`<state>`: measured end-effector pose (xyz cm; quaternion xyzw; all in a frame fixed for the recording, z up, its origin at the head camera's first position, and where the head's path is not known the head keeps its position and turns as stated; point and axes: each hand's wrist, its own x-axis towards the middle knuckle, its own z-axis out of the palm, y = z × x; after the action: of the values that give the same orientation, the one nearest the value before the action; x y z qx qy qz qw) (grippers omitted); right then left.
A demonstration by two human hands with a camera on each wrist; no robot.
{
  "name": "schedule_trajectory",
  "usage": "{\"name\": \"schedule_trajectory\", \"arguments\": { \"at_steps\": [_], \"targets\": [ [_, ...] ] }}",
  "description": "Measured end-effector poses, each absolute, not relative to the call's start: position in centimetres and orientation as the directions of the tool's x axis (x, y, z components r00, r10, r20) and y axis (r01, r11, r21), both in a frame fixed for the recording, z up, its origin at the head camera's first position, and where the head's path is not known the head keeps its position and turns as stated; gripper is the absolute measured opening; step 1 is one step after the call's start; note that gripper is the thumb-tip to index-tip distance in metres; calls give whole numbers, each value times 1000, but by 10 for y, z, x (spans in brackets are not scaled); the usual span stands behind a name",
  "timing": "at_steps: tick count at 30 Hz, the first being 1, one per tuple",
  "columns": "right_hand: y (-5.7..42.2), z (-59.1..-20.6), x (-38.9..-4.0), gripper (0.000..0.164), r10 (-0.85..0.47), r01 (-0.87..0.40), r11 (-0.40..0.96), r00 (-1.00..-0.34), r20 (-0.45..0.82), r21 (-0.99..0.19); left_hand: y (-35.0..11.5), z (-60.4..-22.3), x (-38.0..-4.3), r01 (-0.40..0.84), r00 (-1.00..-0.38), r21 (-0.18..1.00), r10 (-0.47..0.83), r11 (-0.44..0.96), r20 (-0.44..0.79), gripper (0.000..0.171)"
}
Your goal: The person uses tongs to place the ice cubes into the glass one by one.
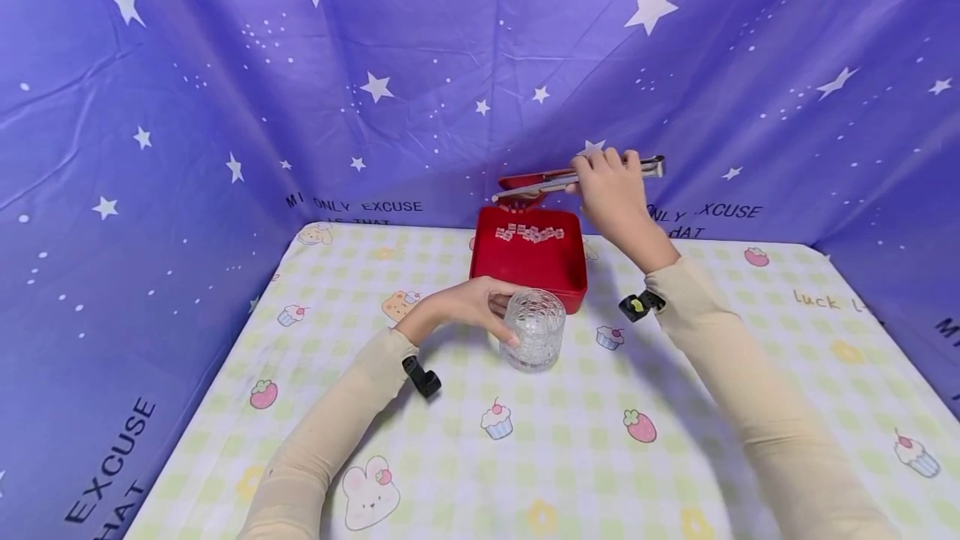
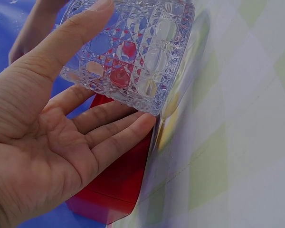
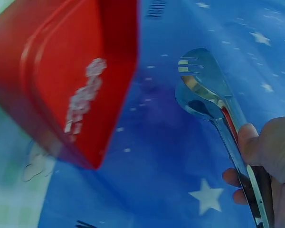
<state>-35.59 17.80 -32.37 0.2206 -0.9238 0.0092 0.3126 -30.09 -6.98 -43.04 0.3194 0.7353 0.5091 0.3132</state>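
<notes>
My left hand [image 1: 480, 307] holds a clear cut-pattern glass [image 1: 534, 332] at its left side, thumb in front and fingers behind. The left wrist view shows that glass [image 2: 126, 57] between thumb and fingers, tilted to the camera. High over the back of a red box [image 1: 525, 269], my right hand [image 1: 611, 190] grips metal serving tongs [image 1: 551, 183]. In the right wrist view the tongs [image 3: 230, 137] have one forked and one spoon-like end, with a small gap and nothing visible between. Small clear ice-like pieces [image 1: 531, 233] lie in the box.
A checked tablecloth [image 1: 570, 473] with printed cupcakes and strawberries covers the table. Behind the red box hangs a purple-blue star-printed curtain [image 1: 450, 48], close to the table's back edge. Each wrist wears a black strap [image 1: 422, 377].
</notes>
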Motion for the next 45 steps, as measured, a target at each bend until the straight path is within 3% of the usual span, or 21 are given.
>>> {"name": "schedule_trajectory", "arguments": {
  "at_steps": [8,22,45],
  "targets": [
    [172,-341,-378,25,-469,-408,882,-725,504,235,-70,-432,-302,163,-599,947,790,277,-128,78],
    [162,-355,-390,27,-445,-378,893,-827,344,244,-70,-433,-303,134,-576,962,809,236,-118,79],
    [149,-360,-396,25,-455,-388,880,-853,256,274,-70,-433,-302,130,-581,964,806,232,-116,80]
  ]
}}
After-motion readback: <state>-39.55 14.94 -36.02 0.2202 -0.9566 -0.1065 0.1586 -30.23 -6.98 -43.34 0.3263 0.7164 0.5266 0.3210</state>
